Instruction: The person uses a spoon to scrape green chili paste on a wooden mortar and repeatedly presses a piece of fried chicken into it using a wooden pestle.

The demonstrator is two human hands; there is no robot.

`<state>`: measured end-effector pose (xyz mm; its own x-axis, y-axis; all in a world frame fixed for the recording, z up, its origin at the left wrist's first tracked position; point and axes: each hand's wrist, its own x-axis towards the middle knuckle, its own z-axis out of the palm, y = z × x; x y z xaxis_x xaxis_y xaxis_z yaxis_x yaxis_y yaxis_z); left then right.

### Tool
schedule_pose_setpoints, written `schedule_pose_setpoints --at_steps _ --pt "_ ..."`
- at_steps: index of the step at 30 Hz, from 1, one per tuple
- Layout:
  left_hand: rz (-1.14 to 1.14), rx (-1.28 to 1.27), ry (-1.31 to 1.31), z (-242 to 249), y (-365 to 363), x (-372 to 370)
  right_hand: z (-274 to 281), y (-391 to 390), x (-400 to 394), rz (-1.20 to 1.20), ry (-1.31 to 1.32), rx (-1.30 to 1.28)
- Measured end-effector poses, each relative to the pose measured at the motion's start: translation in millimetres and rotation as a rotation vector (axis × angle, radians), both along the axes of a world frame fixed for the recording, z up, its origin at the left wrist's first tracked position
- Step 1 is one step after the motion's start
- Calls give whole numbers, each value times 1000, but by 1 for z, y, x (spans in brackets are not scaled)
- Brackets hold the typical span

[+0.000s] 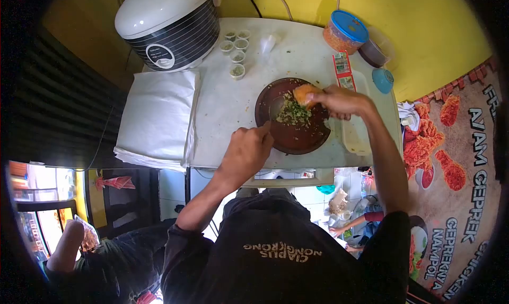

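Note:
A round, dark brown stone mortar plate (297, 142) sits on the white table, with chopped green and yellowish mash (293, 112) heaped near its middle. My right hand (339, 101) grips an orange-brown piece of fried chicken (304, 94) over the upper right of the plate, at the edge of the mash. My left hand (248, 151) is closed at the plate's left side, around the handle of what looks like a spoon (275, 106). The spoon's bowl rests beside the mash, and most of its handle is hidden by my fingers.
Left stand a rice cooker (169, 28) and a stack of white paper (156, 113). Several small cups (237, 71) are behind the plate. At right are a blue-lidded tub (347, 31), a turquoise bowl (382, 80) and a pale tray (356, 137). Other people (371, 217) sit nearby.

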<state>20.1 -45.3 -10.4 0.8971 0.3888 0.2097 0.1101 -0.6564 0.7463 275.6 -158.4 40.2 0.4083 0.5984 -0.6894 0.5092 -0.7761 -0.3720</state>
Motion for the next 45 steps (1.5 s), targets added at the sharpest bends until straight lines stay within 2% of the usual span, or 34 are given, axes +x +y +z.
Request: schedule_pose_setpoints --at_steps 1,3,5,6,7,9,10,11,13,14,15,17,20,23,24,25,27,29,31,33,35,36,37,39,40,41,43,45 --pt "13 -60 -17 3 2 0 -19 -5 -4 -2 -1 4" --pt "31 -26 -25 7 8 -3 -73 -19 -16 143 -370 413" --pt "53 8 -37 7 14 1 -18 -12 -83 171 -610 270" --pt "42 74 -48 5 17 3 -44 -10 -67 359 -634 227" --pt "24 131 -49 3 16 3 -40 -3 -59 346 -612 215" --pt "-3 43 -3 9 14 3 -12 19 -48 475 -421 36" --pt "10 31 25 11 14 2 2 21 -58 381 -429 -67" --pt "27 22 51 13 16 1 -3 10 -70 380 -434 -65" --pt "42 59 19 12 20 -4 -30 -15 -87 367 -662 330" --pt "55 86 -7 9 21 -6 -60 -21 -67 416 -772 507" --pt "59 81 -2 6 19 -9 -45 -16 -55 422 -766 504" --pt "35 202 -103 2 19 -8 5 12 -15 236 -114 -128" --pt "-3 223 -61 4 22 -8 25 36 6 82 -28 -179" --pt "-9 248 -118 7 21 -9 7 45 -7 133 -68 -35" --pt "-7 246 -114 1 20 -11 2 40 -25 219 -213 28" --pt "28 323 -174 -8 20 -13 -8 24 -53 261 -471 161" --pt "72 405 -242 -7 23 -9 -34 7 -70 364 -588 199" --pt "36 264 -185 2 19 -8 5 23 -59 299 -516 117" --pt "14 220 -224 -5 22 -6 31 45 -34 223 -103 -280" --pt "-6 289 -146 0 22 -8 1 29 -44 242 -184 -268" --pt "13 250 -68 -3 24 -6 -54 -8 -79 301 -787 354" --pt "45 298 -105 -9 25 -6 -35 -7 -94 274 -711 242" --pt "87 336 -135 -14 22 -8 -23 -6 -89 288 -715 235" --pt "78 337 -147 -12 23 -10 -3 4 -67 191 -402 136" --pt "53 354 -161 -9 23 -11 8 10 -59 295 -325 129" --pt "55 352 -155 -5 21 -14 6 8 -67 298 -319 127" --pt "32 255 -119 2 21 -10 0 3 -90 254 -549 243" --pt "24 223 -84 -12 23 -10 -9 -1 -108 245 -545 226"
